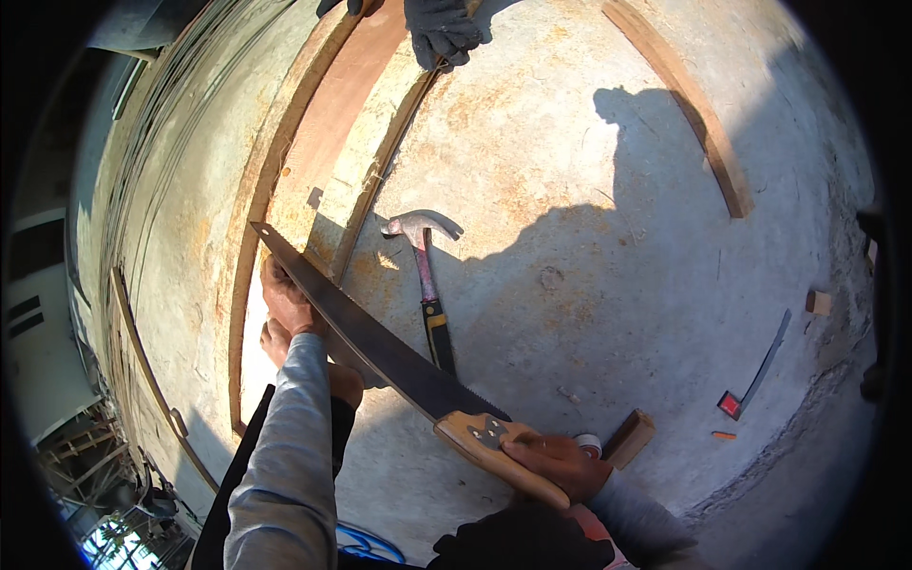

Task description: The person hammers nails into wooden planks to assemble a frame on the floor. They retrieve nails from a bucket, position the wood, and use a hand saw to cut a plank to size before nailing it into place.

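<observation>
My right hand (560,463) grips the wooden handle of a handsaw (366,332). Its long dark blade slants up to the left, teeth facing away from me, with the tip over a long timber strip (258,199). Behind the blade, my left hand (288,299) is closed at the near end of a second wooden board (353,180); the saw partly hides its fingers. A claw hammer (429,285) with a black and yellow grip lies right of the board, its head up.
Another person's dark-gloved hand (444,33) rests on the boards' far end. A timber piece (689,109) lies far right. Nearer are a wood block (629,439), a small offcut (818,302) and a red-ended tape measure (730,405). Thin rods (176,104) run along the left.
</observation>
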A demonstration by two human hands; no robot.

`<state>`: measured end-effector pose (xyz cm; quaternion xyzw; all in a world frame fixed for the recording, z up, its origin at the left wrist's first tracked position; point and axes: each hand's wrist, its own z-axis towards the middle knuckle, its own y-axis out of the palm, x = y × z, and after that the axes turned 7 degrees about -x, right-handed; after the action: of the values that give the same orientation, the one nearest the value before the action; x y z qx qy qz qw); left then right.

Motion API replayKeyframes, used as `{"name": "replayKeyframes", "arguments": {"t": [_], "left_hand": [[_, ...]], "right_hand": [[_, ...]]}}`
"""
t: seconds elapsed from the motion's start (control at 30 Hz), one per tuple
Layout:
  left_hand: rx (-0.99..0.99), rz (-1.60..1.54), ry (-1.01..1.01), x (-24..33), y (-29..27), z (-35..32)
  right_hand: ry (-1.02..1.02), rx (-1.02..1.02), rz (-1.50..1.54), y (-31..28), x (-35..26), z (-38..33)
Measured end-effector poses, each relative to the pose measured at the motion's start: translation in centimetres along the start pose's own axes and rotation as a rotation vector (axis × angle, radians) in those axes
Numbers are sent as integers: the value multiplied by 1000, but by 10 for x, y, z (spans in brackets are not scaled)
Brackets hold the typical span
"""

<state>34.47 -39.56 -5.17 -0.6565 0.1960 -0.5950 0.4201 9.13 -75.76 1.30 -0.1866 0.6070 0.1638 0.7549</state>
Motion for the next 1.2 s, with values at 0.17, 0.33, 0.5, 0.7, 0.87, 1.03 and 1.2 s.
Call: {"name": "replayKeyframes", "arguments": {"t": [0.17,0.33,0.5,0.7,0.87,1.03,1.2], "left_hand": [[58,25,0,-3,1,3],[8,49,-31,-7,-1,4],[23,-70,-78,-2,0,0],[18,35,-17,-7,2,8],[51,-49,-22,-16,3,7],[52,2,11,-8,3,2],[43,17,-53,-4,0,2]], "right_hand": [[82,-86,1,8,11,49],[5,-32,-37,19,22,60],[25,-43,-80,15,23,84],[-59,33,7,1,15,95],[201,-190,91,0,21,91],[26,-85,-30,-2,22,88],[176,-182,45,-3,18,92]]}}
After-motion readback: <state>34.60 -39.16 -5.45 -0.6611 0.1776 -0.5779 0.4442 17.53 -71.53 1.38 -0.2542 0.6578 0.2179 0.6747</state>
